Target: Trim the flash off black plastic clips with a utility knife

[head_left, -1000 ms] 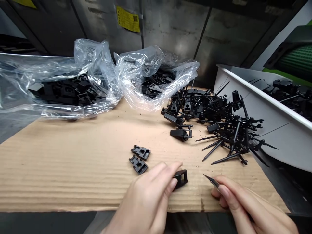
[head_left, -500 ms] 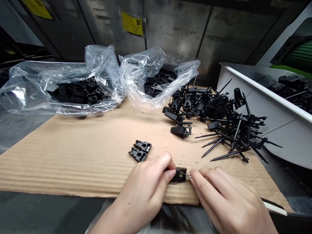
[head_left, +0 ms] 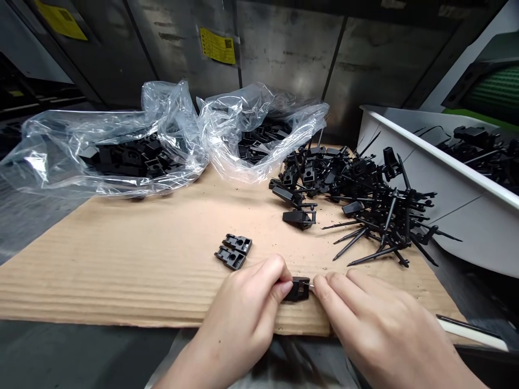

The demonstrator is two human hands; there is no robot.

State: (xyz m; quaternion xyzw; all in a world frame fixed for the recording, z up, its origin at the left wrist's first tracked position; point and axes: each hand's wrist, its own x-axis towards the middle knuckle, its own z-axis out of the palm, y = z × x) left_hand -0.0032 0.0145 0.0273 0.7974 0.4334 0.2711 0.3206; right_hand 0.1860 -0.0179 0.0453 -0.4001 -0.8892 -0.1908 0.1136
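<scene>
on the steel panel (head_left: 284, 54) sits a yellow label (head_left: 217, 46) (unreadable).

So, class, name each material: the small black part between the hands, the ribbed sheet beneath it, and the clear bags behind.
The small black part looks like matte moulded plastic, with crisp shaped edges. The ribbed sheet is corrugated cardboard, its fluting showing. The clear bags seem thin polythene, glossy and creased.
</scene>
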